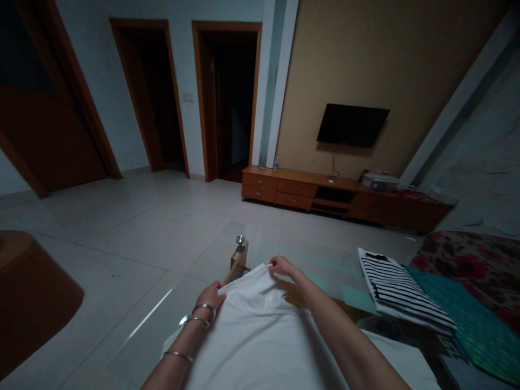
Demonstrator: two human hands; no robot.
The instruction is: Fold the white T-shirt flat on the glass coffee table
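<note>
A white cloth garment (260,336) is spread over a glass-topped table (227,238) in front of me; its exact kind cannot be told. My left hand (211,298), with several silver bangles on the wrist and forearm, pinches the far left edge of the fabric. Farther out, my right hand (281,265) is closed on the upper right corner of the same edge. Between the two hands the edge is pulled fairly straight, and the near part of the cloth runs out of view at the bottom.
Right of the cloth lies a folded black-and-white striped garment (400,290), beside a teal cloth (467,309) and a floral cover (483,265). A metal table fitting (240,241) stands beyond my hands. A wooden TV cabinet (296,187) lines the far wall. An orange-brown rounded object (36,303) is at left.
</note>
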